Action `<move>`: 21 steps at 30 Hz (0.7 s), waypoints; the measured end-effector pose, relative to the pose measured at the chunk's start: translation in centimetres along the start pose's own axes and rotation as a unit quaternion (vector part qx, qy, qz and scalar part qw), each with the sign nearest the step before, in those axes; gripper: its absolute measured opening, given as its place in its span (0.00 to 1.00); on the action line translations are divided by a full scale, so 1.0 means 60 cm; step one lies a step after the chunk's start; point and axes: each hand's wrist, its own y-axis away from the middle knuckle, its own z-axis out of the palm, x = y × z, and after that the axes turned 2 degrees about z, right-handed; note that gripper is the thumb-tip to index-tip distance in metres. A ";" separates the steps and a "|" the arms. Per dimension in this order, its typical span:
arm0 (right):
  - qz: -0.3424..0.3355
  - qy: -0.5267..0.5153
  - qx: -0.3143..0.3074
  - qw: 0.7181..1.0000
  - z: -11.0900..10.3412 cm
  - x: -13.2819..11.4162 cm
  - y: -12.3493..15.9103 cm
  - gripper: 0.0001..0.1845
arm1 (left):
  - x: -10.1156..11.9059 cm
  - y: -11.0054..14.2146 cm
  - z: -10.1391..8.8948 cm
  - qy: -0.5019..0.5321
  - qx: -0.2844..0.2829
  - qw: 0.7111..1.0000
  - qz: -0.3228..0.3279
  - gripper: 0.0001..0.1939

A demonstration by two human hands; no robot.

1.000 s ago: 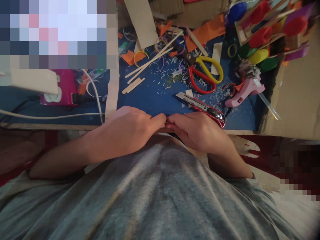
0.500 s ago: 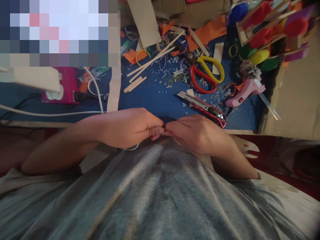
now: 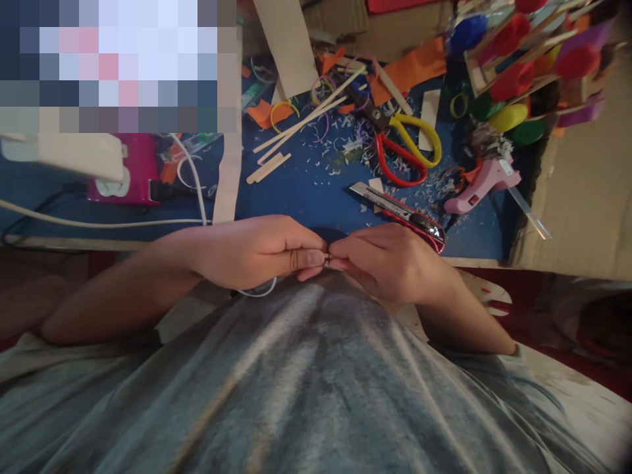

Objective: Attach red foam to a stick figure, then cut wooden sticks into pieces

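Bench (image 3: pixel 296 201) with a blue top spreads out in front of the person, and the left hand (image 3: pixel 261 253) and right hand (image 3: pixel 395 260) meet at its near edge, just in front of the grey shirt (image 3: pixel 316 368). The left grip is closed, thumb and fingers clamped on a small piece (image 3: pixel 326 259) (mostly hidden, so its shape is hard to tell). The right grip is pinched on the same piece from the other side, the fingertips of both hands nearly touching.

Just beyond the right hand lies a knife (image 3: pixel 402 214) with its blade out, pointing left. Farther back are scissors (image 3: pixel 376 115) with one red and one yellow handle, long sticks (image 3: pixel 306 122) that cross, and short sticks (image 3: pixel 269 168) side by side. Pale shavings (image 3: pixel 353 148) lie scattered among them. A pink glue gun (image 3: pixel 481 184) rests to the right, a pink socket block (image 3: pixel 141 171) to the left.
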 end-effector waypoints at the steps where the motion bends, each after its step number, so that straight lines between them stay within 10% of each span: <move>1: 0.013 -0.030 0.009 0.999 0.002 0.001 0.001 0.23 | -0.002 0.003 0.003 0.005 0.007 1.000 0.013 0.20; 12: 0.053 -0.163 0.110 0.979 0.012 0.008 0.000 0.11 | -0.023 0.023 0.028 -0.072 0.160 0.980 0.097 0.20; 21: 0.096 -0.070 0.148 0.982 0.019 0.018 -0.010 0.07 | -0.063 0.023 0.040 -0.382 0.433 0.814 0.067 0.17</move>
